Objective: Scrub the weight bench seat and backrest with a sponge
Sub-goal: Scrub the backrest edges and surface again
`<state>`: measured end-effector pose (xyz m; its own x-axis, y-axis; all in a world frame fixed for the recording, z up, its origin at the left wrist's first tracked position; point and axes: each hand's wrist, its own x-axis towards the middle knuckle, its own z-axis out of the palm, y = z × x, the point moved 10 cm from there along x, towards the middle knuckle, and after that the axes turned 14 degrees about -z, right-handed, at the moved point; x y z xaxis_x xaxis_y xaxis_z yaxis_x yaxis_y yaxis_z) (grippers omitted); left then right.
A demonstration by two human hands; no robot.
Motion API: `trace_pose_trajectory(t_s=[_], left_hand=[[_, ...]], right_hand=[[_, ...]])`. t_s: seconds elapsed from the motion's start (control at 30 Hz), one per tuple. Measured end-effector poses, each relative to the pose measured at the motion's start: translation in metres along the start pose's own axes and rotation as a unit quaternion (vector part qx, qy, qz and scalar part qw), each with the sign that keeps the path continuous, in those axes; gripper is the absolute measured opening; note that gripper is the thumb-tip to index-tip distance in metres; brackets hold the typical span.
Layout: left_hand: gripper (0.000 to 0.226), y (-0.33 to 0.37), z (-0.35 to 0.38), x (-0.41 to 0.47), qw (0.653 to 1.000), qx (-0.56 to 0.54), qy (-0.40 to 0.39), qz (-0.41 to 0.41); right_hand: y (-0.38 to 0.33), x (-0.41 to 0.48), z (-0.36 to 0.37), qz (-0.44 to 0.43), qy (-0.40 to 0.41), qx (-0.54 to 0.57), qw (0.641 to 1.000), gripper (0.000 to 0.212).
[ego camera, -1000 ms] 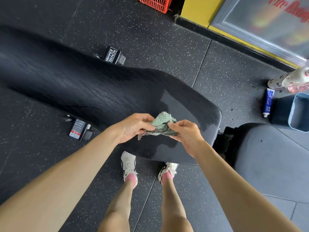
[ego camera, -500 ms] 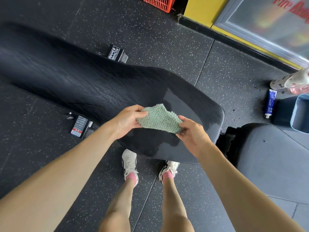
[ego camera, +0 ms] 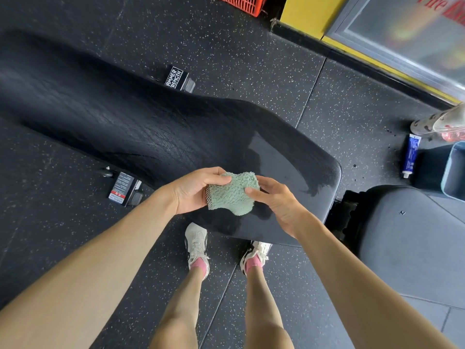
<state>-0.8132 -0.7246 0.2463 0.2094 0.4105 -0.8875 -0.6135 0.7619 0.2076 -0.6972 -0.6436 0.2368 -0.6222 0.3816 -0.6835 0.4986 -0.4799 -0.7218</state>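
A pale green fluffy sponge cloth (ego camera: 232,195) with a mesh edge is held above the near end of the black bench backrest (ego camera: 141,132). My left hand (ego camera: 193,190) grips its left side, thumb over the top. My right hand (ego camera: 275,201) holds its right side with the thumb laid across the green face. The backrest pad stretches away to the upper left, with a wet sheen near its rounded end. The grey seat pad (ego camera: 412,238) lies to the right, across a gap with the black hinge.
A blue tube (ego camera: 410,154), a clear bottle (ego camera: 437,122) and a blue-grey tub (ego camera: 454,172) stand on the floor at the right. A red basket (ego camera: 242,3) sits at the top. Bench feet with labels (ego camera: 176,78) stick out beside the pad. My shoes stand under the backrest's end.
The cloth went from bunched between my fingertips to spread flat, then folded into a compact pad. My hands drew closer together over the backrest's end.
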Motion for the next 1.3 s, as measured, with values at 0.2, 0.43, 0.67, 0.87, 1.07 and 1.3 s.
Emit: trace_pose_trajectory(t_s=[0.2, 0.43, 0.67, 0.87, 1.07, 1.3], left_hand=[[0.009, 0.011, -0.008, -0.001, 0.999, -0.016, 0.046, 0.021], [0.035, 0.043, -0.018, -0.024, 0.898, 0.199, 0.343, 0.189], [0.038, 0.012, 0.032, 0.003, 0.963, 0.188, 0.161, 0.102], [0.016, 0.024, -0.023, -0.009, 0.974, 0.016, 0.201, 0.103], [0.026, 0.031, -0.068, -0.026, 0.968, -0.037, 0.237, 0.072], [0.019, 0.032, -0.054, -0.022, 0.986, -0.033, 0.156, 0.042]], right_hand=[[0.002, 0.000, 0.001, 0.012, -0.027, 0.026, 0.999, 0.046], [-0.006, 0.001, -0.008, -0.012, 0.092, 0.158, 0.983, 0.020], [-0.018, 0.001, 0.001, -0.029, 0.087, 0.141, 0.986, 0.009], [-0.015, -0.003, -0.044, 0.004, 0.217, 0.159, 0.963, 0.015], [-0.023, -0.007, -0.064, 0.046, 0.184, -0.075, 0.979, 0.008], [-0.032, 0.002, -0.067, 0.021, 0.174, -0.374, 0.911, 0.021]])
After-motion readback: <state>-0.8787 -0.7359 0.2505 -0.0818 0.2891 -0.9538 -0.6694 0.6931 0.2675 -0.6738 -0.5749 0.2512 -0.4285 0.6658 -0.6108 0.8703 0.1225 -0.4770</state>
